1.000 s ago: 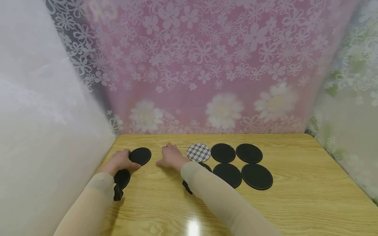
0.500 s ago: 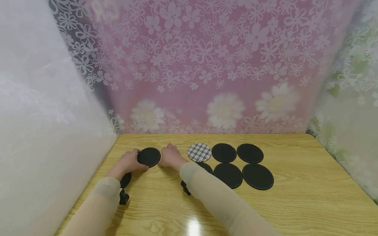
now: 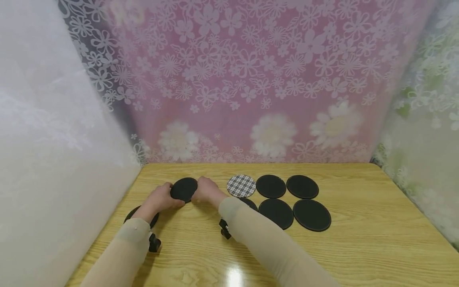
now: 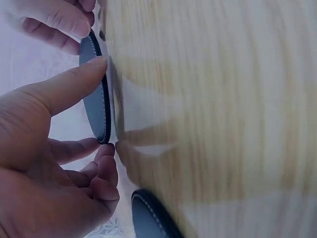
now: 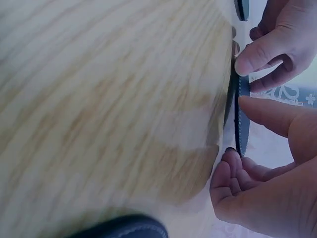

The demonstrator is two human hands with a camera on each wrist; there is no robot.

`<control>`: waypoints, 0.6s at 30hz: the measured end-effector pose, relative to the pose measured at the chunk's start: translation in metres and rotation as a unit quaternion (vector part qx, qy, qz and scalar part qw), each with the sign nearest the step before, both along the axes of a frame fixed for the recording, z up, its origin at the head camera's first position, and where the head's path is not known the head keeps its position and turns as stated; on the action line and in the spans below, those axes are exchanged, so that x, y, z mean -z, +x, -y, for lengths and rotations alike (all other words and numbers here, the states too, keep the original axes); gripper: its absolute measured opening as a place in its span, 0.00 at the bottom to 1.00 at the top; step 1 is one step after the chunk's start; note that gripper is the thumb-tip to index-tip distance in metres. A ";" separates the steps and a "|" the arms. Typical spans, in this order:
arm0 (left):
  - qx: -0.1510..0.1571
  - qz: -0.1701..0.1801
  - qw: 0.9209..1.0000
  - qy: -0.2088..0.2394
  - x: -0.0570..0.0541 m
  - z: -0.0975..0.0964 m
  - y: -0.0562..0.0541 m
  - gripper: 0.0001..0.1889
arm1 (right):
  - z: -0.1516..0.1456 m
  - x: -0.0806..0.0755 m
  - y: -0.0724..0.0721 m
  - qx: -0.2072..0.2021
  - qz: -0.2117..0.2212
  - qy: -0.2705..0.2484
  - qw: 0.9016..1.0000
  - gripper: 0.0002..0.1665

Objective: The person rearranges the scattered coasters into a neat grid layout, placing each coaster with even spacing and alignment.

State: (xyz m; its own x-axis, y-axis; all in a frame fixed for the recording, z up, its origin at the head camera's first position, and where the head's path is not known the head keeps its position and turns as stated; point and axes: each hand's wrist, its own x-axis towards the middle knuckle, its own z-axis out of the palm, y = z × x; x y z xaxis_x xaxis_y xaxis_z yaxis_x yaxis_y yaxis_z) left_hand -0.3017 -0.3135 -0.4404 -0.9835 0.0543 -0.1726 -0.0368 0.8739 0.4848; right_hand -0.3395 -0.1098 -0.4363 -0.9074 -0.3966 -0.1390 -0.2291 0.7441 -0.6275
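Observation:
A round black coaster (image 3: 184, 189) with pale edge stitching is held between both hands, close over the table. My left hand (image 3: 163, 198) grips its left side; in the left wrist view, the thumb (image 4: 86, 74) lies across the rim and fingers reach the opposite edge. On the right side, my right hand (image 3: 206, 190) pinches the coaster, its thumb (image 5: 257, 109) at the rim in the right wrist view. Another black coaster (image 3: 154, 221) lies on the table, partly hidden by the left wrist.
Right of the hands, coasters lie in two rows: a plaid white one (image 3: 241, 185) and several black ones, such as the front right one (image 3: 312, 215). The right sleeve (image 3: 247, 223) covers part of one. Floral cloth (image 3: 229, 99) hangs behind the wooden table (image 3: 376, 223).
The left hand has carried the black coaster rightward to the right hand. The right hand, earlier apart from it, now grips its right edge.

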 end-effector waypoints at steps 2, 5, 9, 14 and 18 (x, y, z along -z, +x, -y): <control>-0.001 0.001 1.000 0.013 0.002 -0.002 -0.001 0.51 | 0.000 0.009 -0.007 0.010 -0.013 0.001 1.000 0.30; -0.005 -0.002 0.999 0.035 0.003 -0.006 -0.003 0.51 | -0.002 0.018 -0.016 0.021 -0.040 0.015 0.999 0.31; -0.012 -0.009 0.998 0.054 0.002 -0.012 -0.004 0.50 | -0.012 0.009 -0.012 0.022 -0.049 0.021 0.998 0.33; -0.004 -0.011 0.998 0.065 -0.001 -0.025 -0.007 0.49 | -0.031 -0.007 0.000 0.020 -0.053 0.016 0.998 0.32; 0.002 -0.015 0.998 0.066 0.000 -0.038 -0.010 0.47 | -0.045 -0.009 -0.003 0.021 -0.056 0.021 0.998 0.33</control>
State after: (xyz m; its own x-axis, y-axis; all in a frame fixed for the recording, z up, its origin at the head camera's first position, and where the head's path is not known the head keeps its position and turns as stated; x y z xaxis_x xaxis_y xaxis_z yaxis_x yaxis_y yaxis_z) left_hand -0.3120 -0.2759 -0.4405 -0.9879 0.0779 -0.1342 -0.0177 0.8026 0.5962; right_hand -0.3420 -0.0648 -0.4275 -0.9338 -0.3542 -0.0517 -0.2642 0.7795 -0.5679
